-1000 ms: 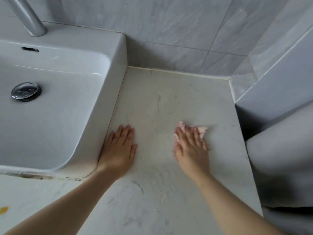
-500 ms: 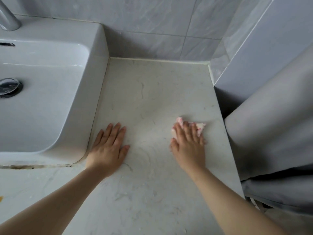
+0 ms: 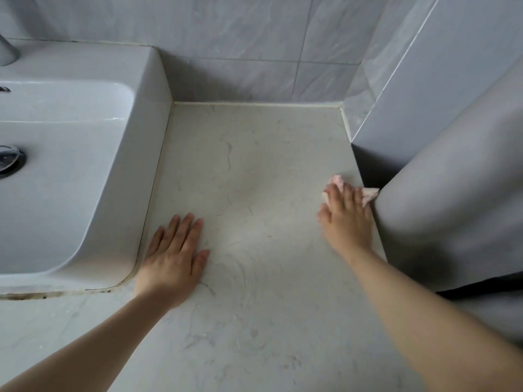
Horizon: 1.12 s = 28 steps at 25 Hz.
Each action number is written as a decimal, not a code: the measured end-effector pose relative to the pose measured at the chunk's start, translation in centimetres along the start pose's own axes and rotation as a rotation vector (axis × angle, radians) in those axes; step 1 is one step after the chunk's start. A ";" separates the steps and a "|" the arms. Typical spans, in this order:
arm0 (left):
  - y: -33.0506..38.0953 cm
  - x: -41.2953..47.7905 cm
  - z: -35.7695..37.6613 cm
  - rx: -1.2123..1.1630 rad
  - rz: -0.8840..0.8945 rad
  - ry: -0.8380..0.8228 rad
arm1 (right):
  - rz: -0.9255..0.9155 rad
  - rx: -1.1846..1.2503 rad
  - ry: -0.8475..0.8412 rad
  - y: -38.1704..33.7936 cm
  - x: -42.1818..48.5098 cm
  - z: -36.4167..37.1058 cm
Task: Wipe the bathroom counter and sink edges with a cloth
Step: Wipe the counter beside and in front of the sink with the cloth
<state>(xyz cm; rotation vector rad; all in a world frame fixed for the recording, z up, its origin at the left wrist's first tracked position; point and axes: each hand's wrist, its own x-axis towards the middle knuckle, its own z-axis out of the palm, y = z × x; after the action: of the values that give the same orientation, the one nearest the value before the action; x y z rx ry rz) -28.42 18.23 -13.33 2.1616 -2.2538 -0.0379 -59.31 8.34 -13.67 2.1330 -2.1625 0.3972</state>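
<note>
— Where is the cloth?

— The pink cloth (image 3: 338,181) lies at the right edge of the counter (image 3: 254,171), under the fingers of my right hand (image 3: 346,219). Bits of it show past my fingertips, and 1 corner reaches the grey surface (image 3: 452,193) beside the counter.

— Are you gripping it?

— No. My fingers lie straight over it and press it flat; nothing curls round it.

— And the other hand?

— My left hand (image 3: 172,258) rests palm down on the counter, fingers straight and slightly spread, holding nothing. It sits just beside the outer wall of the sink (image 3: 135,179).

— What else is there?

— The 2 hands are well apart, with veined counter between them. The tiled wall (image 3: 240,52) stands behind, the drain (image 3: 7,159) shows at the left edge, and dark grime lines the seam (image 3: 34,295) under the sink's front.
</note>
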 end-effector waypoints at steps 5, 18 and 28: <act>0.0 0.0 -0.1 -0.002 0.007 -0.006 | -0.458 0.125 -0.057 -10.4 -9.3 -0.7; -0.7 -3.2 -0.4 -0.052 0.043 -0.062 | -0.522 0.098 -0.065 -9.0 -12.8 -1.6; -0.8 -4.4 -0.5 -0.079 0.055 -0.013 | -0.572 0.125 -0.030 -13.4 -9.2 0.0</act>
<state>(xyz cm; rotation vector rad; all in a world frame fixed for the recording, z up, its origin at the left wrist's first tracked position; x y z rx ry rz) -27.39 22.54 -12.80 2.0662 -2.2760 -0.1384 -45.74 17.27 -14.12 2.6953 -1.4632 0.4538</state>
